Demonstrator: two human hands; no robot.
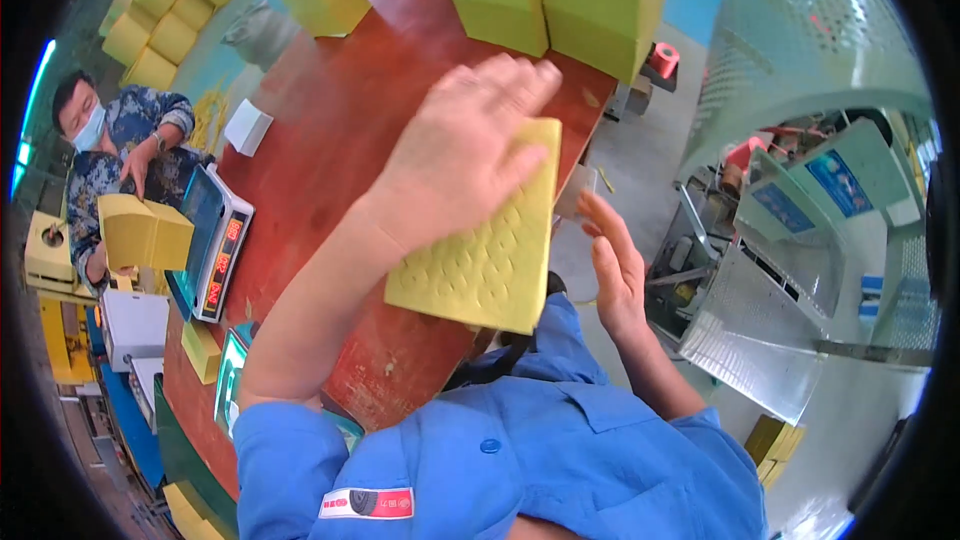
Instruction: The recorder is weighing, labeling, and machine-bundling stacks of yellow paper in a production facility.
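Yellow embossed paper stack (490,250) lies at the near right edge of the red table (330,130), pressed flat under the unclenched left hand (460,155), right hand (615,270) loose beside it; edges are best squared with even pressure applied.

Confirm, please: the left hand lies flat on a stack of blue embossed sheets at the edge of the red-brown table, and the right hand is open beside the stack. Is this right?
Not quite. The head view shows the stack of embossed sheets is yellow, not blue. The rest holds: the left hand lies flat on it at the edge of the red-brown table, and the right hand is open beside the stack.
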